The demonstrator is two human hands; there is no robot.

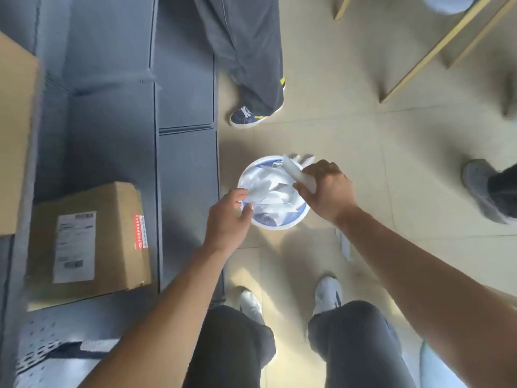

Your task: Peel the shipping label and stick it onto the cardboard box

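Note:
A cardboard box [112, 208] lies on the dark grey table at the left, with a white shipping label [74, 246] stuck flat on its top and a small red sticker [140, 230] near its right edge. My right hand [326, 191] is over the round white bin [279, 226] on the floor, closed on a strip of white backing paper [296, 173]. My left hand [228, 219] hovers at the bin's left rim, fingers loosely curled around nothing that I can make out. The bin holds several crumpled white papers.
A second cardboard box [15, 130] sits at the far left edge. Another person's legs and shoe [247, 116] stand beyond the bin, and a further shoe [481, 189] is at the right. A wooden frame [436, 49] leans at the top right. A perforated white tray [42, 348] is at the bottom left.

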